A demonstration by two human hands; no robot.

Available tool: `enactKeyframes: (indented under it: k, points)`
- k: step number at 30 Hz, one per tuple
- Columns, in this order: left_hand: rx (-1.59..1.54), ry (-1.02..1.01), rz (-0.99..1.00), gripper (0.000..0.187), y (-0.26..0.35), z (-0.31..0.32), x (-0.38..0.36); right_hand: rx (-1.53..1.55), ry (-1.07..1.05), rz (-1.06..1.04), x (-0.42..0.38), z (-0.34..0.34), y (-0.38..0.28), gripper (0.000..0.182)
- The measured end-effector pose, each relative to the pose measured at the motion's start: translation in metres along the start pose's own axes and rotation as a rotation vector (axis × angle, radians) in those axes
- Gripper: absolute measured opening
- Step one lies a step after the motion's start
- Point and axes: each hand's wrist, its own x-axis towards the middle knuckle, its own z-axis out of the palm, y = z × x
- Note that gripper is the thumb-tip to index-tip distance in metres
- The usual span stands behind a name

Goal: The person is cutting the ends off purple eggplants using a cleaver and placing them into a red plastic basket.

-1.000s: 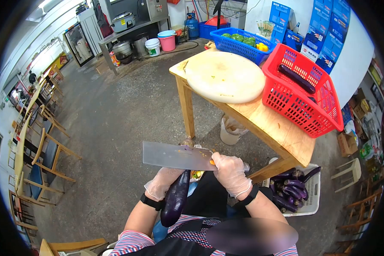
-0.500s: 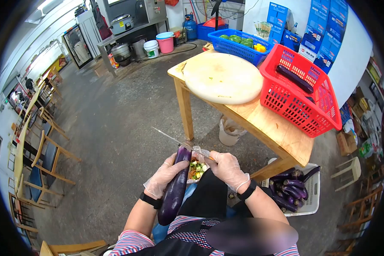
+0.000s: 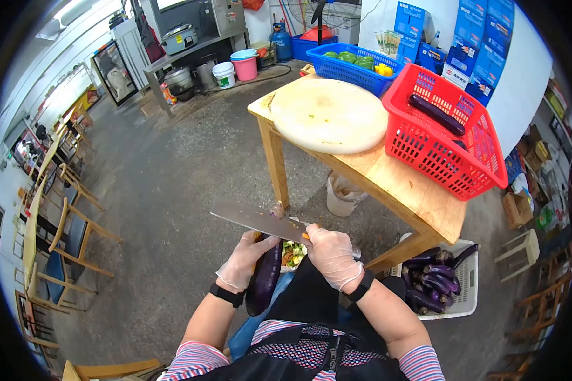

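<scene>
My left hand point(image 3: 240, 261), in a clear plastic glove, is wrapped around a long purple eggplant point(image 3: 264, 282) held upright in front of my lap. My right hand point(image 3: 334, 256), gloved too, grips a kitchen knife point(image 3: 254, 218) by its handle. The broad blade shows its flat side and crosses the eggplant's top end, hiding part of it. Just beyond the blade's upper edge shows the stem end point(image 3: 278, 208). Below the blade, between the hands, a container of vegetable scraps point(image 3: 293, 255) is partly covered.
On a wooden table point(image 3: 419, 198) stand a round cutting board point(image 3: 327, 117), a red basket point(image 3: 438, 160) with eggplants and a blue basket point(image 3: 343, 71) of green and yellow vegetables. Lower right, a white crate point(image 3: 469, 295) holds several eggplants. A white bucket point(image 3: 343, 202) stands under the table.
The knife has turned from edge-on to showing its broad flat side, across the eggplant's top. My right hand has turned with it. The eggplant has risen slightly and stands straighter.
</scene>
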Motion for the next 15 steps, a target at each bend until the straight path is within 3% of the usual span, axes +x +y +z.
enactKeyframes:
  k: [2,4,6,9,12,14,15]
  points:
    - [0.028,-0.02,0.032,0.055,-0.01,0.0,0.005,0.003,-0.005,0.022,-0.001,0.0,-0.004,0.014]
    - [0.424,0.145,0.254,0.055,-0.017,0.015,0.005,0.008,-0.014,0.042,-0.003,-0.001,-0.011,0.014]
    - [0.456,0.127,0.29,0.053,-0.03,0.003,0.016,0.003,-0.004,0.019,-0.005,-0.004,-0.017,0.012]
    - [0.41,0.019,0.316,0.047,-0.037,-0.004,0.025,-0.067,-0.011,0.009,-0.01,-0.007,-0.023,0.011]
    - [0.248,-0.051,0.217,0.037,-0.031,-0.001,0.018,-0.071,0.007,-0.025,-0.015,-0.009,-0.024,0.011]
    - [-0.048,-0.115,0.138,0.031,-0.037,-0.012,0.013,-0.084,-0.005,-0.027,-0.021,-0.005,-0.025,0.011]
    - [-0.049,-0.116,0.137,0.031,-0.034,-0.012,0.008,-0.101,-0.014,-0.028,-0.023,-0.003,-0.024,0.012]
